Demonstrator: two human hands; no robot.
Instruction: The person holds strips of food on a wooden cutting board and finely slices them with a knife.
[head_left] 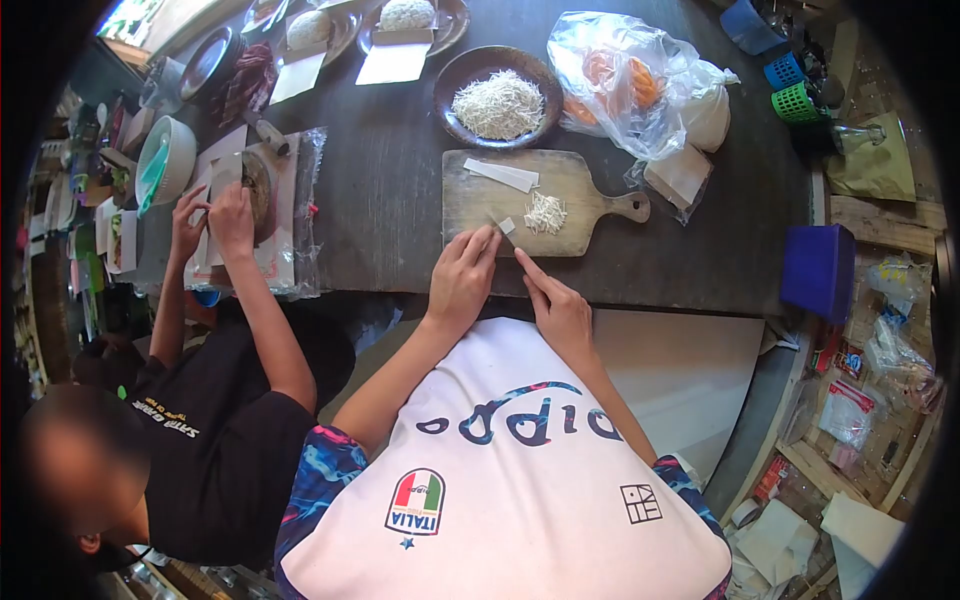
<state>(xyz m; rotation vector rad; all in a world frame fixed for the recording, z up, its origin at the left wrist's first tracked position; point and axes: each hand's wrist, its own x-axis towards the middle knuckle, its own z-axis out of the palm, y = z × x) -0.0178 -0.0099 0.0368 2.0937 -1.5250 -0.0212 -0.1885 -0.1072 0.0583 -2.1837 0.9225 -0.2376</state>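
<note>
On a wooden cutting board (580,190) lie some long flat white strips (503,175) and a small heap of thin white slivers (545,214). My left hand (463,278) is closed at the board's near edge, fingertips pressing on a small white strip piece (507,226). Opposite it, my right hand (560,312) is closed with the index finger stretched forward along what looks like a knife; a thin dark blade shows faintly between my hands, its handle hidden. Beyond the board, a round dark bowl (445,105) holds a larger pile of white slivers (498,104).
A clear plastic bag (610,70) with orange contents sits behind the board, beside a wrapped white block (680,178). At left, a co-worker's hands (232,222) work at a round board. A white bowl (180,150), plates with white mounds (407,15) and a blue box (818,268) stand around.
</note>
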